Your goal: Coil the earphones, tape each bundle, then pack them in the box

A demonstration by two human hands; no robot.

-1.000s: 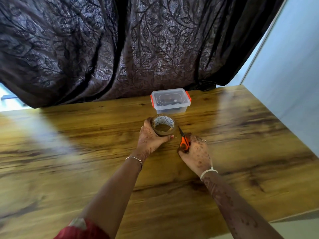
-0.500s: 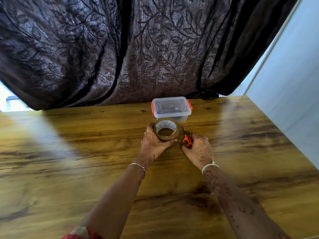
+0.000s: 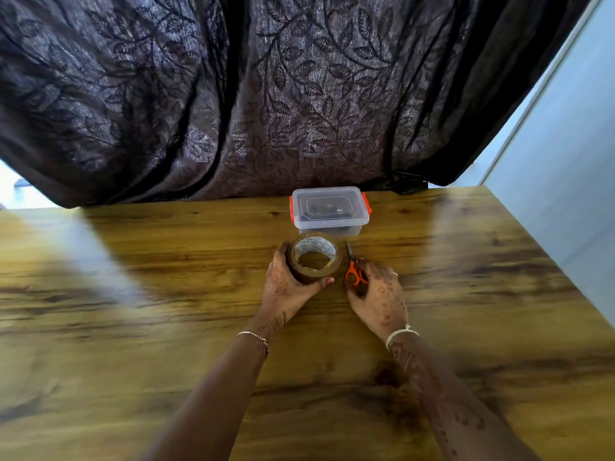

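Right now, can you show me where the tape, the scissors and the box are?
tape roll [image 3: 314, 249], head view, on the white inner core with the printing.
scissors [image 3: 351, 269], head view, on the orange handle.
box [image 3: 329, 225], head view, on the front rim of its clear lid.

Clear lidded box [image 3: 330, 211] with orange clips stands closed, brown tape roll [image 3: 316, 248] just in front.
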